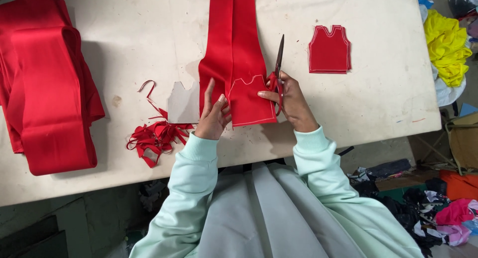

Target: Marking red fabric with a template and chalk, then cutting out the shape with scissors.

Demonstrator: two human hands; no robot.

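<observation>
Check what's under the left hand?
The left hand presses on the red fabric strip, marked with a chalk outline. Under that lies the table; any further layers beneath are hidden.

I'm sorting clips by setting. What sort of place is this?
Probably a garment-cutting workshop: red-handled scissors in the right hand trim chalk-marked red fabric, with red offcuts on the worn white table.

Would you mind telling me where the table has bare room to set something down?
Free: between the folded red cloth and red strip, and right of the cut vest pieces. Crowded: scraps, cardboard template, left hand, right hand, scissors.
</observation>
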